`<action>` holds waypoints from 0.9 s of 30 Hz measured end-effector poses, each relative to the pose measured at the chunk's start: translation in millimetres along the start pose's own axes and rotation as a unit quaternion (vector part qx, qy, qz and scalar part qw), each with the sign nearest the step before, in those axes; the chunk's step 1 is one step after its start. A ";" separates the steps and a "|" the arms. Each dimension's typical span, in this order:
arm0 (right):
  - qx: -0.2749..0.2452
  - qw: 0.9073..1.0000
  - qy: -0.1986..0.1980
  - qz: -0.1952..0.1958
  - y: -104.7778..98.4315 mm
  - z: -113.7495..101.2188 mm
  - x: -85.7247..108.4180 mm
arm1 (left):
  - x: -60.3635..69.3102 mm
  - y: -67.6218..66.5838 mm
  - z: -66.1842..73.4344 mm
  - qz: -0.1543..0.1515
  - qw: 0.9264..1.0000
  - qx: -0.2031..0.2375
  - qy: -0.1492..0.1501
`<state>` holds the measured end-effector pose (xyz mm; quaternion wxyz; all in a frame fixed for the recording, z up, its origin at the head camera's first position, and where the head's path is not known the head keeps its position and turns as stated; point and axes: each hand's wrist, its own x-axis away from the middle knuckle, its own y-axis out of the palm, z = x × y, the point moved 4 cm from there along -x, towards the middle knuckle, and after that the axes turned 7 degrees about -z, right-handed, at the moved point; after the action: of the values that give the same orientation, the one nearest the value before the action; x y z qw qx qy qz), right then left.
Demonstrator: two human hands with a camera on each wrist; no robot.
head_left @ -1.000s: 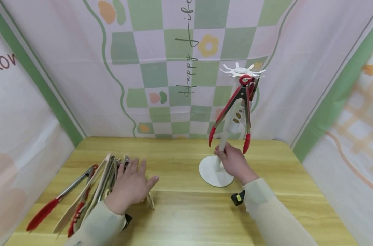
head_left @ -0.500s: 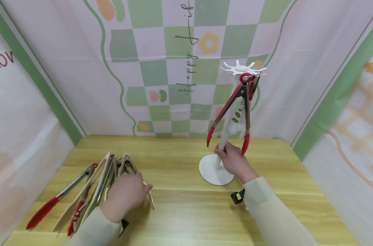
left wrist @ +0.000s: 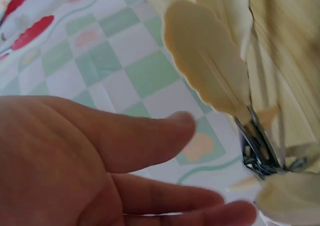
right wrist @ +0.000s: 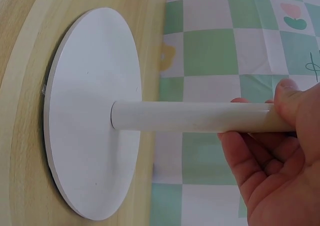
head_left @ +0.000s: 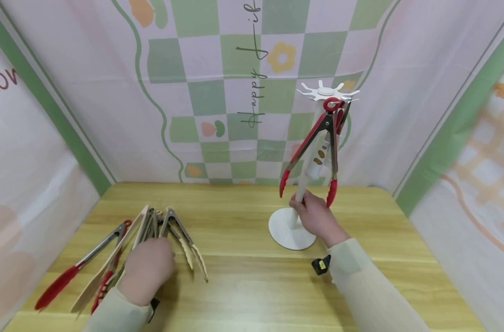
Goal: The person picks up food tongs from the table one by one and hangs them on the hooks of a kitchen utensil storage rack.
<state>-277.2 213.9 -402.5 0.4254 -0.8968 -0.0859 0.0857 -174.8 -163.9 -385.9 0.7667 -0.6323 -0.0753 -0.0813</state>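
Left fingers (left wrist: 165,196) outstretched, beige tongs (left wrist: 205,56) nearby

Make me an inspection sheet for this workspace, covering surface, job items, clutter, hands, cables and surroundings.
Surface: light-brown wood-grain table with rounded far corners.
Job items: white round-based stand with a spoked top, red-ringed metal tongs hanging from it; loose at left, red-tipped silver tongs and scalloped beige-tipped metal tongs.
Clutter: loose utensils bunched together, some overlapping; count unclear.
Hands: left hand over the bunch, thumb and fingers apart, nothing seen gripped; right hand grips the stand's pole.
Cables: nothing seen.
Surroundings: green-and-white checked fabric backdrop behind, pale patterned sheets at both sides.
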 end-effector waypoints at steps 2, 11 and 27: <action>0.000 1.000 -0.001 0.000 -0.2 -0.4 0.2 | -1.7 0.9 -4.1 -0.013 1.000 -0.004 0.000; 0.000 1.000 -0.001 0.001 1.3 0.1 -0.6 | -8.2 5.8 -19.5 -0.045 0.998 -0.007 -0.034; -0.012 1.000 0.007 -0.004 0.7 1.8 -0.3 | -17.5 5.1 -27.4 -0.061 0.998 0.006 -0.020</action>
<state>-277.8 214.8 -404.1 0.4153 -0.9022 -0.0877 0.0764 -190.4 -189.3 -399.8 0.7625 -0.6233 -0.1297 -0.1153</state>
